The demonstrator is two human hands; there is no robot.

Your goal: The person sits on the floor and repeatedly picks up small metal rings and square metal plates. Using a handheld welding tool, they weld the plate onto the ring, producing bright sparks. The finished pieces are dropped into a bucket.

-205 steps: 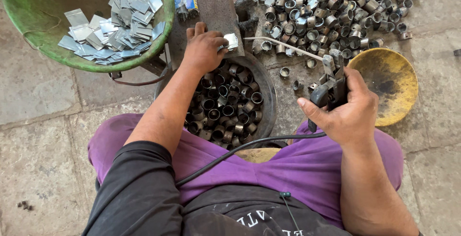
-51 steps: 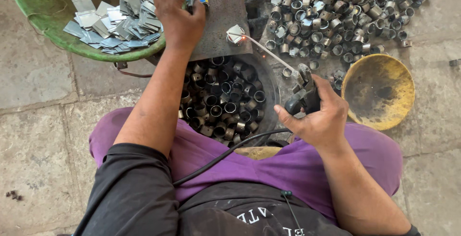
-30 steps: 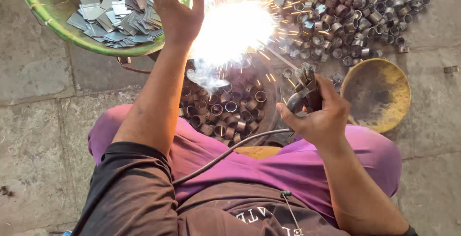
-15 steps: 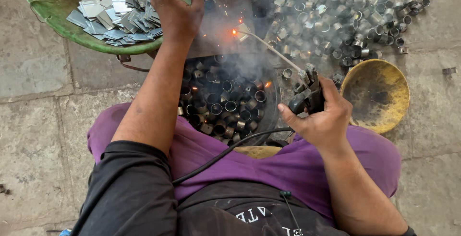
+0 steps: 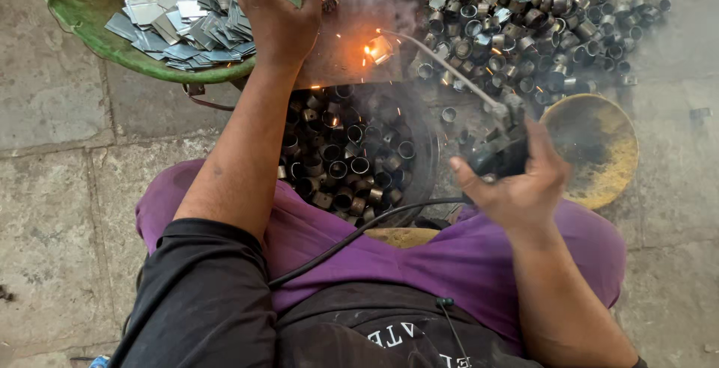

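Note:
My right hand (image 5: pixel 517 188) is shut on a black welding electrode holder (image 5: pixel 500 151). Its thin rod (image 5: pixel 442 65) slants up and left to a small metal piece (image 5: pixel 378 50) that glows orange on a rusty steel work plate (image 5: pixel 352 53). My left hand (image 5: pixel 281 16) reaches to the rim of a green basin (image 5: pixel 112 46) filled with several flat grey metal plates (image 5: pixel 187 27). Its fingertips run past the top edge of the view, so what they hold is hidden.
A round dark bin (image 5: pixel 352 158) of short metal rings sits between my knees. A large heap of similar rings (image 5: pixel 524 16) lies at the upper right. A yellow bowl (image 5: pixel 599 151) stands right of the holder. A black cable (image 5: pixel 352 237) crosses my purple lap. Stone floor surrounds everything.
The bright arc flash and sparks of a second ago have died to a small orange glow with thin smoke. Both hands have stayed roughly in place.

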